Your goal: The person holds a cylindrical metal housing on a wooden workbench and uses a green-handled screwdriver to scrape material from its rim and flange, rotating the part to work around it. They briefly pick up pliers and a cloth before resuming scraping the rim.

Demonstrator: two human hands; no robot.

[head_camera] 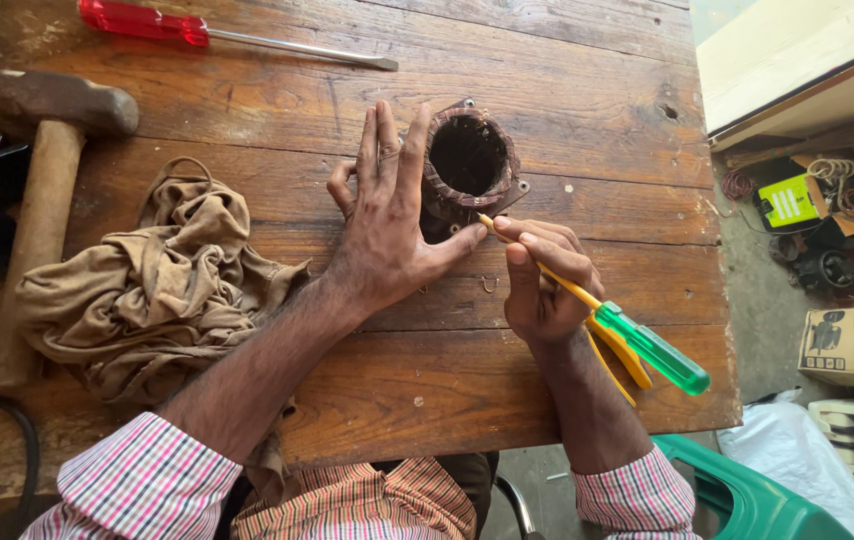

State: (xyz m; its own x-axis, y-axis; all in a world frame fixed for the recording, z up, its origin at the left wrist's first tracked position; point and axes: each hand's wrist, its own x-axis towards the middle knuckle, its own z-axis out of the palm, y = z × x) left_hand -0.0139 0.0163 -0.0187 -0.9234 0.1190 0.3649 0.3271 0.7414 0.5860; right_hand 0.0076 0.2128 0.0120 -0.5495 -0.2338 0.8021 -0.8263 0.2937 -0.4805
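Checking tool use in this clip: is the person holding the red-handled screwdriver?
No, the red-handled screwdriver lies untouched at the table's far edge, while the right hand grips a green-handled tool.

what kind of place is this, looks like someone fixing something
Probably a small repair workshop, likely for electric motors. On a worn wooden table lie a hammer and a red-handled screwdriver; the left hand steadies a wound motor part, and loose wire coils sit on the floor.
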